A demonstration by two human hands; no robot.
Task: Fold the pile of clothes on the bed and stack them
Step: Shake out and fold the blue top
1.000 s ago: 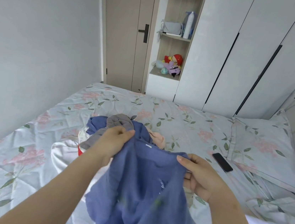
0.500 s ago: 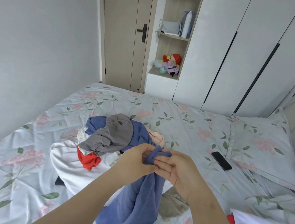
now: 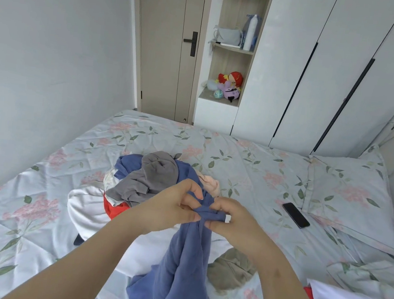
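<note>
Floral-sheeted bed (image 3: 251, 161) carries the mixed pile of clothes (image 3: 153, 176) at centre. Spread apart a second ago, the left hand (image 3: 171, 210) and right hand (image 3: 234, 223) now meet, both pinching the soft blue fabric garment (image 3: 184, 267), which hangs near the pile. The lengthwise fold appears made.

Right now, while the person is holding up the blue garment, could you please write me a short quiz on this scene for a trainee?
1. True or false: the left hand and the right hand both pinch the bunched blue fabric garment.
2. Pick one: the black slab-shaped phone lies (A) on a wooden shelf, (B) on the floral bed sheet beside the floral pillow, (C) on the floor.
3. What colour is the crumpled garment lying topmost on the unfolded clothes pile?

Key: 1 true; 2 B; 3 grey.
</note>
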